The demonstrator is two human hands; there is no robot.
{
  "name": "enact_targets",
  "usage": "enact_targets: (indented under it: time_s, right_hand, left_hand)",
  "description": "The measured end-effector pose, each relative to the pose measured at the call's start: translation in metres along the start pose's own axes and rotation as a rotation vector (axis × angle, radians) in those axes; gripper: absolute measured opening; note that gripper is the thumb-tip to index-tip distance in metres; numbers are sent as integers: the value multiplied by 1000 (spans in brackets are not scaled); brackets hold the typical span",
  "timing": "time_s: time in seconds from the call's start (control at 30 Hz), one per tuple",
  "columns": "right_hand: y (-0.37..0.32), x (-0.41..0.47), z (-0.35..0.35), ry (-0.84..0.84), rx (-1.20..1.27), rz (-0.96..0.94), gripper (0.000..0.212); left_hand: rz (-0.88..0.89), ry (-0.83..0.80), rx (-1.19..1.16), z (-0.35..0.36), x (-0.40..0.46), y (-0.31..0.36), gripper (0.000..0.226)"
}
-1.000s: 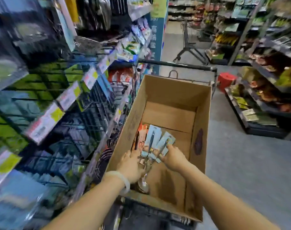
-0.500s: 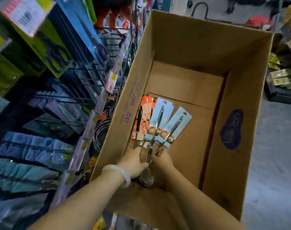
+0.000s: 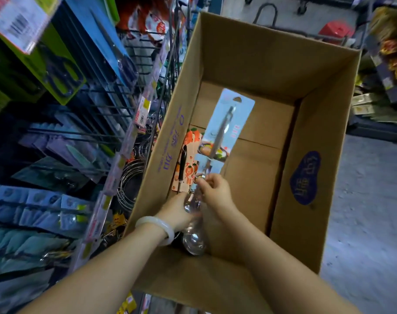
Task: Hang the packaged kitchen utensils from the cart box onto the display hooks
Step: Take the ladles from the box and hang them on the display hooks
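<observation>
Inside the cardboard box (image 3: 306, 155), both hands (image 3: 215, 193) grip carded ladles (image 3: 227, 130).

Right hand (image 3: 216, 193) has lifted one ladle pack (image 3: 224, 130) — upright.

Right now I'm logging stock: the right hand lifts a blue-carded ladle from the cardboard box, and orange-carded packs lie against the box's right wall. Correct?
Not quite. In the head view the orange-carded packs lie against the left wall of the cardboard box. The right hand does lift the blue-carded ladle.

Both forearms reach forward and down. The right hand (image 3: 215, 192) pinches with curled fingers just beyond the left hand (image 3: 178, 211), whose fingers are hidden.
</observation>
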State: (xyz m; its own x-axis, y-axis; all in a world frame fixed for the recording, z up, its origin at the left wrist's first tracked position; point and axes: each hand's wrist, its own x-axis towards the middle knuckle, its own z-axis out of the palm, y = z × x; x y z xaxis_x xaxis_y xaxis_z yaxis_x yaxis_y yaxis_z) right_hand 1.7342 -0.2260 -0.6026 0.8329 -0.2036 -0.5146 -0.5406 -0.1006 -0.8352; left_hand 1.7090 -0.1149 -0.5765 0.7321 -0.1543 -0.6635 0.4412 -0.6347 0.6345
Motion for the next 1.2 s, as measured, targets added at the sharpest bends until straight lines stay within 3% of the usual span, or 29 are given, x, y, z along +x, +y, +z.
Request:
enact_targets:
  time_s: [0.13, 0.27, 0.37, 0.43, 0.5, 0.6, 0.8, 0.9, 1.07, 1.2]
  right_hand:
    - [-42, -8, 10, -47, -25, -113, 24]
    - [-54, -10, 10, -119, 134, -121, 21]
    - [-27, 5, 1, 23, 245, -3, 22]
    - [11, 15, -3, 86, 17, 82, 23]
    - [46, 10, 0, -30, -269, 203, 13]
    - [80, 1, 14, -118, -353, 325, 15]
    - [91, -2, 25, -86, -530, 258, 12]
    - [89, -11, 23, -80, -469, 160, 22]
    - [82, -19, 19, -40, -276, 159, 2]
    - [81, -18, 15, 22, -104, 222, 16]
  left_hand:
    - [52, 151, -131, -11, 2, 3, 42]
    - [95, 226, -188, -21, 3, -4, 37]
    - [137, 229, -185, -23, 4, -7, 37]
    - [149, 206, -200, -21, 4, -10, 40]
    - [171, 198, -203, -19, 3, -12, 41]
    - [200, 210, -209, -19, 2, -16, 35]
    - [188, 223, -234, -20, -1, -18, 34]
    - [164, 227, -219, -20, -1, -19, 38]
    - [155, 243, -206, -18, -8, -12, 31]
    - [135, 262, -194, -20, -10, -11, 30]
